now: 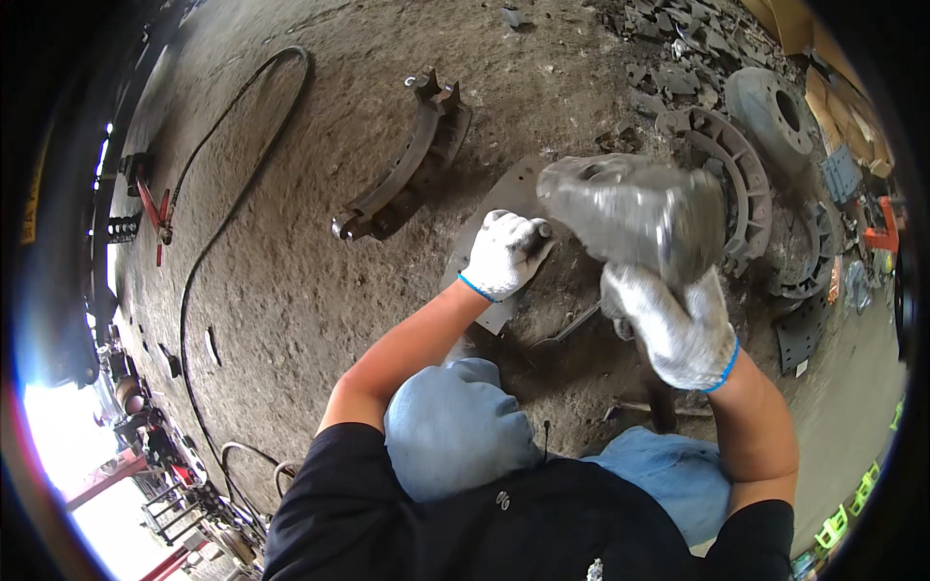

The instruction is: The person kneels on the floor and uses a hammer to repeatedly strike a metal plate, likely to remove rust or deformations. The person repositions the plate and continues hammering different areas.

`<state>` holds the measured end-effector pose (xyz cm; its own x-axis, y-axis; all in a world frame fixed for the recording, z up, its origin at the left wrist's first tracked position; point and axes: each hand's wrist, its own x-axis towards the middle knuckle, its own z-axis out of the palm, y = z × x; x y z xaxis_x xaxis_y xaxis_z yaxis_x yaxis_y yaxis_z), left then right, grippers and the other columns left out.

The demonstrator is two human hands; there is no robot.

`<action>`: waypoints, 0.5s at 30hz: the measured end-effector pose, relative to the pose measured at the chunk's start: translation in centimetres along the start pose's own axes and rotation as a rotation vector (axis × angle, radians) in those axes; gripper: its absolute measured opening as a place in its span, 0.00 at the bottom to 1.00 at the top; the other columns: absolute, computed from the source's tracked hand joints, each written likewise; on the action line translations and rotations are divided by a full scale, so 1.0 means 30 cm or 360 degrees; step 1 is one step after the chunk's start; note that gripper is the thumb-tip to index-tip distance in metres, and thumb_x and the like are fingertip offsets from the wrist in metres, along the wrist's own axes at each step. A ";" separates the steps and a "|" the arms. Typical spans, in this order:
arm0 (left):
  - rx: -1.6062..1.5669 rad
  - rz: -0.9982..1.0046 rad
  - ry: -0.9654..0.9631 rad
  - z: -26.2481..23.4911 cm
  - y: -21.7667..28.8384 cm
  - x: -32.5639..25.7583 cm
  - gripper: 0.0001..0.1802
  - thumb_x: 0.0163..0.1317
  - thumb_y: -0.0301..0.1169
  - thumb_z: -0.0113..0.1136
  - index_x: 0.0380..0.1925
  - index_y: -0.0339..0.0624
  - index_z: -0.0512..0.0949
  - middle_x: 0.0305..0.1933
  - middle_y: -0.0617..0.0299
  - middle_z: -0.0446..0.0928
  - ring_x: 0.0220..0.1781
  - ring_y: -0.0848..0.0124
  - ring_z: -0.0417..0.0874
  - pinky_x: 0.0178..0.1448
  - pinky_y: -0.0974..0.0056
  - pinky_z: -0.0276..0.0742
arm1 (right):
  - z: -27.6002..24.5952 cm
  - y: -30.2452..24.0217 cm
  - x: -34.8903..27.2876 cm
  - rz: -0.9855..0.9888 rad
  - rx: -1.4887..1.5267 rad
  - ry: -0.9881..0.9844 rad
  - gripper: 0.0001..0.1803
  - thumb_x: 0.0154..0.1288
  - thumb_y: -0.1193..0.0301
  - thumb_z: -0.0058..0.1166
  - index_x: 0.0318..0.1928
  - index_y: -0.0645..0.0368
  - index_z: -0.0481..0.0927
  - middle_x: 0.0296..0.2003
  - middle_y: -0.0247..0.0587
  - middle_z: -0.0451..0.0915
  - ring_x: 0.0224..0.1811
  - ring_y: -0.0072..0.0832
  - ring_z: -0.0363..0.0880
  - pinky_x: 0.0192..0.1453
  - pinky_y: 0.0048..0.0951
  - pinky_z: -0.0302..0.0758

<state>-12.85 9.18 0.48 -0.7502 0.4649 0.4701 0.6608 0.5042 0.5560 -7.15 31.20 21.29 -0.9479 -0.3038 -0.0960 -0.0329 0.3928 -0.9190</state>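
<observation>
My left hand (pixel 504 254), in a white knit glove with a blue cuff, is closed in a fist around a short metal rod (pixel 544 230) whose round end shows. Beneath that fist lies a flat grey plate with holes (pixel 509 189). My right hand (pixel 675 327), gloved the same way, grips a bulky grey metal piece (pixel 639 208) raised in front of me. Motion smears this piece, so its exact kind cannot be made out. Left of my hands, a rusty curved brake shoe (pixel 412 165) rests on the ground.
Another brake shoe (pixel 741 179) and a round drum-like part (pixel 775 116) lie at the right. Broken grey pieces (pixel 678 48) are heaped at the far right. A black hose (pixel 199 261) with a red-handled tool (pixel 153 208) runs along the left. My blue-clad knees (pixel 455 426) are close below my hands.
</observation>
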 end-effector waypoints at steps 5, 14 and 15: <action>-0.0029 0.0062 -0.0079 0.047 -0.011 0.004 0.14 0.52 0.33 0.73 0.39 0.48 0.82 0.33 0.61 0.80 0.39 0.57 0.82 0.55 0.50 0.73 | 0.046 0.173 0.055 -0.0100 -0.0317 -0.0270 0.14 0.76 0.72 0.55 0.55 0.67 0.79 0.48 0.54 0.85 0.52 0.36 0.84 0.60 0.36 0.77; 0.0002 0.0066 -0.0039 -0.016 -0.036 -0.028 0.17 0.51 0.35 0.74 0.42 0.48 0.83 0.29 0.62 0.79 0.38 0.59 0.82 0.56 0.53 0.73 | 0.071 0.071 0.038 0.0357 0.0189 -0.0234 0.16 0.72 0.67 0.60 0.54 0.65 0.80 0.46 0.52 0.85 0.48 0.43 0.85 0.56 0.39 0.78; -0.0067 -0.0150 -0.0159 0.000 -0.034 -0.038 0.19 0.51 0.36 0.74 0.44 0.48 0.83 0.30 0.61 0.79 0.41 0.59 0.83 0.57 0.52 0.73 | 0.061 0.083 0.077 0.0645 0.0066 -0.0405 0.19 0.74 0.63 0.58 0.54 0.66 0.80 0.46 0.55 0.84 0.49 0.45 0.85 0.56 0.40 0.78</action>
<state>-12.67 8.13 -0.61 -0.8017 0.4880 0.3452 0.5845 0.5191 0.6236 -8.83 29.87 18.08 -0.7740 -0.3382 -0.5354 0.3408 0.4902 -0.8022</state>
